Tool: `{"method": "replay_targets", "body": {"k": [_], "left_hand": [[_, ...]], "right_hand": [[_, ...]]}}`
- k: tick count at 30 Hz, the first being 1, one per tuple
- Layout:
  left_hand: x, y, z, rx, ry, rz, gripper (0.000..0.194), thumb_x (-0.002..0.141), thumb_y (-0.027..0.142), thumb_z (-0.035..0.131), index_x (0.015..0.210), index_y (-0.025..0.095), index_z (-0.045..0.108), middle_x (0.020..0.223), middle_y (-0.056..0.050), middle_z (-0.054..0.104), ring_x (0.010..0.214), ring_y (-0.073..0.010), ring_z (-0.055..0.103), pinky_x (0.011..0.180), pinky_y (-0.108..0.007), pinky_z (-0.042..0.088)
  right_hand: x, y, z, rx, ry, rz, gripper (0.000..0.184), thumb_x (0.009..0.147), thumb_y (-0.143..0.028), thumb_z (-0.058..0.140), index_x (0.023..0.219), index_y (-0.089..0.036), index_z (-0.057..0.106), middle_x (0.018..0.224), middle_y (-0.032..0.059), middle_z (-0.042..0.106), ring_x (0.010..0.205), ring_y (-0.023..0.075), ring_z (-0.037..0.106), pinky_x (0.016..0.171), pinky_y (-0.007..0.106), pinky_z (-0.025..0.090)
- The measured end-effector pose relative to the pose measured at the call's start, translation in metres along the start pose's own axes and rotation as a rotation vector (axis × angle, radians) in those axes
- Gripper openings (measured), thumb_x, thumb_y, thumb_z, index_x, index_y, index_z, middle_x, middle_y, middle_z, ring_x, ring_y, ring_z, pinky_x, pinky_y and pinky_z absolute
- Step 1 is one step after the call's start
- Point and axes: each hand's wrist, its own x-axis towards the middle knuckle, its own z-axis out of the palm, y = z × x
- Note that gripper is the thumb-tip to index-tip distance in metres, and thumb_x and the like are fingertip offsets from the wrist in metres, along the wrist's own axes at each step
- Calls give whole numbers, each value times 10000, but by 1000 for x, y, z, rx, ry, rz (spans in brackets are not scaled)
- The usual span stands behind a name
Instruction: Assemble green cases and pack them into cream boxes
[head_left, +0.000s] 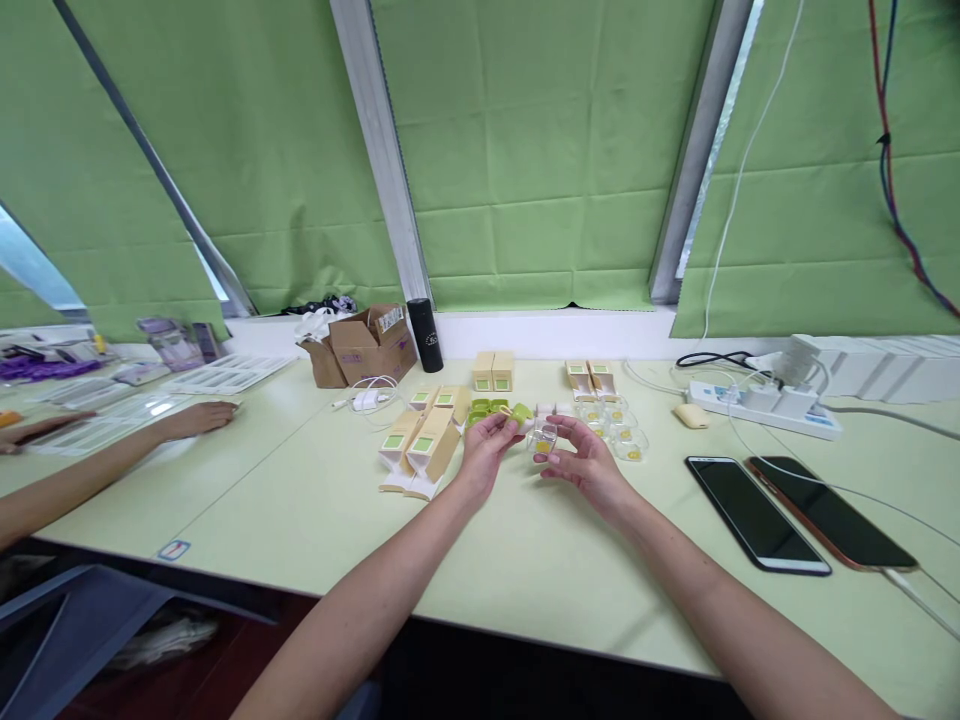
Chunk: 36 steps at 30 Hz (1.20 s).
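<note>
My left hand (pixel 487 445) is closed on a small green cap-like piece (pixel 523 412). Between the fingers of my right hand (pixel 589 460) is a clear plastic case (pixel 543 437) with a yellow mark. The two pieces are close together above the table. Several green pieces (pixel 480 408) lie just behind my left hand. To the left of it lie yellow cardboard boxes (pixel 431 450) with green squares and open white flaps. Several clear cases (pixel 628 440) with yellow marks are grouped behind and right of my right hand.
More small boxes (pixel 493 371) stand farther back, beside two others (pixel 590 381). Two phones (pixel 757 515) and a power strip (pixel 765 408) with cables lie right. A brown carton (pixel 373 345) and black bottle (pixel 425 335) stand back left. Another person's arm (pixel 112 460) reaches in left.
</note>
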Motion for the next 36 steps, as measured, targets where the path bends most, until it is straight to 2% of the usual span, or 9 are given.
{"method": "replay_targets", "body": {"k": [4, 9, 14, 21, 28, 32, 36], "left_hand": [[-1, 0, 1, 62, 22, -1, 455, 648, 412, 987, 929, 136, 758, 980, -56, 763, 890, -176, 721, 858, -323, 592], [-3, -2, 2, 131, 0, -12, 472, 674, 446, 971, 960, 136, 760, 954, -64, 766, 859, -178, 715, 805, -311, 584], [-6, -4, 4, 176, -29, -14, 471, 706, 463, 951, 966, 125, 752, 946, -69, 759, 846, -173, 706, 798, -307, 585], [-7, -3, 6, 202, -61, 5, 499, 704, 456, 949, 1021, 120, 761, 1012, -92, 782, 892, -193, 732, 809, -299, 585], [-4, -7, 3, 245, -45, 48, 572, 657, 465, 973, 1070, 125, 769, 1112, -124, 796, 1016, -235, 746, 980, -366, 563], [-4, -7, 1, 310, -64, 70, 594, 662, 484, 967, 1085, 117, 767, 1116, -136, 795, 1002, -241, 746, 953, -365, 568], [-3, -6, 0, 367, -92, 110, 587, 676, 486, 957, 1090, 115, 769, 1122, -146, 792, 1012, -256, 745, 905, -362, 588]], "right_hand": [[-1, -2, 2, 62, -8, 8, 664, 605, -265, 965, 1187, -290, 647, 1214, 32, 656, 863, 241, 789, 759, 404, 646], [1, 2, 2, 107, -30, 4, 586, 677, -342, 963, 1151, -279, 623, 1114, 9, 676, 802, 217, 785, 750, 402, 653], [2, 6, 3, 115, -32, -2, 588, 695, -377, 969, 1144, -282, 601, 1117, -3, 680, 792, 193, 793, 794, 389, 667], [3, 10, 2, 92, -11, -11, 629, 653, -387, 993, 1159, -277, 637, 1220, 24, 648, 859, 230, 804, 855, 433, 680], [6, 16, 1, 59, -16, -36, 583, 672, -411, 974, 1146, -276, 662, 1280, 40, 624, 884, 233, 793, 968, 519, 643], [8, 19, -4, -38, -10, -54, 593, 661, -431, 964, 1138, -270, 651, 1279, 43, 621, 942, 227, 753, 899, 505, 666], [13, 22, -11, -183, 19, -137, 571, 659, -413, 937, 1140, -260, 668, 1159, 61, 679, 1059, 260, 664, 812, 465, 676]]}}
